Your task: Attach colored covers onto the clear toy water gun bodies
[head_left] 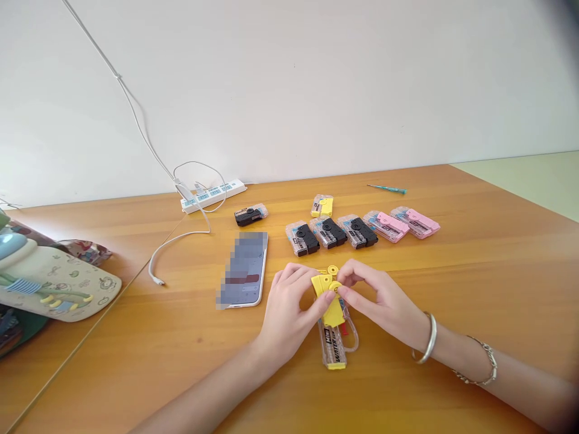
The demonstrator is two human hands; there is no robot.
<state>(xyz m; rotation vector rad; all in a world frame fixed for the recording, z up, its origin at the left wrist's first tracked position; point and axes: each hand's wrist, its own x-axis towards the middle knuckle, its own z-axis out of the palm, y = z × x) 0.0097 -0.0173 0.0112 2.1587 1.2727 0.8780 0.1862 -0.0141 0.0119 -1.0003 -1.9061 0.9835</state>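
A yellow and clear toy water gun [333, 348], printed with "MINI WATER GUN", is between my hands near the front of the table. My left hand [289, 295] is closed around its yellow upper body [332, 314], thumb on the front. My right hand [382, 295] pinches at a small round yellow disc [335, 288] against that body; the fingertips partly cover it. Another yellow ring-shaped piece [333, 270] shows just beyond the fingers. From the gun's right side loops a clear tube [354, 337], with a bit of red beside it.
Behind my hands lie black water guns [332, 232], pink ones [389, 227] and a yellow one [322, 206]. A separate black one [250, 214] sits left, near a phone [244, 271]. Farther out are a screwdriver [388, 189], a power strip [215, 195], a white cable [181, 234] and a patterned bottle [67, 280].
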